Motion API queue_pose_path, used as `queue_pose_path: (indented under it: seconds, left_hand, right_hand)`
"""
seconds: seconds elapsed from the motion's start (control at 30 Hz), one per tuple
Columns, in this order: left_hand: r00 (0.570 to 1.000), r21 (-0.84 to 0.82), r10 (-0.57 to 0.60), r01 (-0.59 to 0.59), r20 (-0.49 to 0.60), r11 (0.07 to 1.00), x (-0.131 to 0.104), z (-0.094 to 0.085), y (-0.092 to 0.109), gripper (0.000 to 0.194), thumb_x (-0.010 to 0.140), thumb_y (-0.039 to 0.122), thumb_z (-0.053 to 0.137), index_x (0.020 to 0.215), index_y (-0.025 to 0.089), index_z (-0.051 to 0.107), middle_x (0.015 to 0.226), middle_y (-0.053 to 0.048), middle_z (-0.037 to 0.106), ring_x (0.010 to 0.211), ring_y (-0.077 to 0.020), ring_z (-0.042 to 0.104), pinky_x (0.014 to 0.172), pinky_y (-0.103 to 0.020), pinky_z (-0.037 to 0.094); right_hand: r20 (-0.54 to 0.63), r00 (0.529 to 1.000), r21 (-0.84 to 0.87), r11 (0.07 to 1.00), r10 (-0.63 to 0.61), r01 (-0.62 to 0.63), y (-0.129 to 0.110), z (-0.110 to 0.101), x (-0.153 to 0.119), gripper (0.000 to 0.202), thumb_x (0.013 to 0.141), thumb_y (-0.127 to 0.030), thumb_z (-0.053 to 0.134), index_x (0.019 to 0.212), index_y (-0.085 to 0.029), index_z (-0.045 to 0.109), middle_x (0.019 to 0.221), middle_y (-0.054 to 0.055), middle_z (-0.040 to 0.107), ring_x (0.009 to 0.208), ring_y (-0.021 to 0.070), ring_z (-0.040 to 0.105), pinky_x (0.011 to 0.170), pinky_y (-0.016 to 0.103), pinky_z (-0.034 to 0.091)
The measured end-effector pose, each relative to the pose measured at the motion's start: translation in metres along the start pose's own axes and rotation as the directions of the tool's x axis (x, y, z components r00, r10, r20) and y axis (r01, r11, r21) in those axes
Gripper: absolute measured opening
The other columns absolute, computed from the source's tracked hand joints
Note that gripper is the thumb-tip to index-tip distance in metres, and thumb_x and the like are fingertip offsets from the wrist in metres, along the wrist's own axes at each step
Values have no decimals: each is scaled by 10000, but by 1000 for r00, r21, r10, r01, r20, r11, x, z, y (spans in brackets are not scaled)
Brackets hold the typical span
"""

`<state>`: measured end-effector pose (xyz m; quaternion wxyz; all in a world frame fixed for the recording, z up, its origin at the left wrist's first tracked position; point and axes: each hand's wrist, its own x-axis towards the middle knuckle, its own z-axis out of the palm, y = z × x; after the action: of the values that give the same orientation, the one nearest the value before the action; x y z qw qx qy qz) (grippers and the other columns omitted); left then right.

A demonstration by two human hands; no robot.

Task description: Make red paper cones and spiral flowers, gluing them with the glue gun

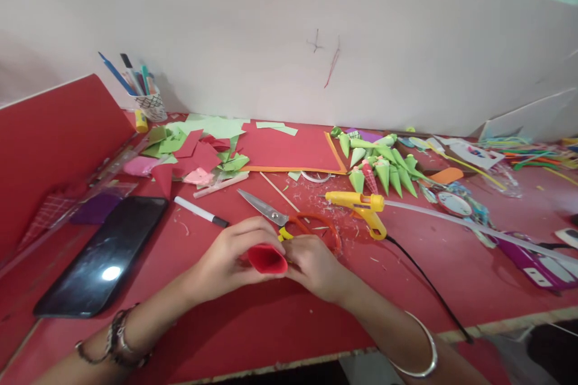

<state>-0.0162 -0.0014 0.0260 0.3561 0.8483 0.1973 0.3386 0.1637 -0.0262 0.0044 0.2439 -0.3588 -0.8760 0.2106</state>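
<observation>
My left hand (239, 252) is wrapped round a red paper cone (267, 258), its round open mouth facing me. Against the cone's right edge, the fingers of my right hand (316, 267) are pinched together; their tips are partly hidden. Just behind both hands lies a pair of scissors (266, 209) with orange handles, blades pointing left. A yellow glue gun (356, 201) with a long clear glue stick rests to the right of the scissors. Left of them is a white marker (198, 210) with a black cap.
A black phone (108, 252) lies at left, near green and red paper scraps (194, 156) and a pen cup (151, 105). Red sheets (289, 147) lie at the back. Several green paper cones (383, 171) are piled right of them. The glue gun's black cord (424, 280) crosses the table's front edge.
</observation>
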Motion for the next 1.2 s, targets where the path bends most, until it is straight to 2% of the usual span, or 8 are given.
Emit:
queue_pose_path:
  seconds: [0.17, 0.27, 0.57, 0.8, 0.93, 1.07, 1.2]
  left_hand:
    - [975, -91, -132, 117, -178, 989, 2, -3, 1, 134, 686, 219, 667, 778, 190, 574, 754, -11, 564, 703, -143, 527, 639, -251, 438]
    - [954, -136, -191, 163, -229, 977, 3, -5, 1, 111, 691, 222, 658, 770, 204, 582, 740, 2, 553, 696, -140, 519, 630, -243, 425]
    - [952, -179, -211, 173, -223, 969, 2, -3, -2, 88, 693, 194, 653, 758, 202, 594, 757, -1, 558, 721, -143, 514, 656, -245, 416]
    - [944, -212, -225, 175, -243, 962, 3, -2, -3, 54, 701, 187, 644, 727, 193, 597, 743, 4, 557, 712, -132, 515, 649, -231, 420]
    - [925, -271, -290, 222, -245, 937, 1, -1, -5, 77, 702, 227, 644, 721, 176, 590, 734, -4, 565, 704, -137, 528, 645, -235, 435]
    - [889, -390, -385, 271, -249, 880, -3, -1, -10, 155, 699, 269, 651, 800, 183, 572, 726, 4, 595, 664, -129, 557, 622, -229, 458]
    - [881, -450, -433, 313, -191, 836, -3, 0, -12, 249, 671, 348, 664, 827, 167, 595, 722, -19, 629, 646, -145, 585, 604, -245, 481]
  right_hand:
    - [-21, 994, 59, 993, 105, -104, -2, 0, 0, 363, 883, -406, 357, 684, -165, 543, 593, -3, 548, 545, 94, 486, 521, 196, 319]
    - [-18, 990, 97, 986, 138, -136, -3, -2, 0, 336, 881, -364, 390, 647, -168, 533, 579, -10, 537, 543, 90, 483, 526, 195, 317]
    - [-41, 973, 216, 952, 229, -215, -5, -1, -1, 307, 855, -363, 437, 654, -165, 558, 585, -8, 550, 536, 87, 486, 516, 190, 338]
    - [-45, 974, 321, 927, 221, -195, -6, 0, -1, 313, 874, -338, 411, 690, -169, 599, 598, -4, 592, 563, 88, 555, 560, 180, 396]
    - [-58, 967, 317, 923, 248, -218, -6, 0, -2, 310, 865, -343, 426, 675, -169, 599, 587, -2, 587, 559, 92, 557, 560, 189, 406]
    - [-48, 963, 350, 907, 266, -233, -7, -2, -1, 330, 874, -336, 408, 662, -166, 596, 597, 3, 596, 558, 90, 557, 568, 196, 418]
    - [-34, 957, 424, 871, 288, -247, -9, -2, 1, 351, 870, -345, 411, 642, -165, 608, 584, 2, 598, 543, 89, 565, 560, 201, 431]
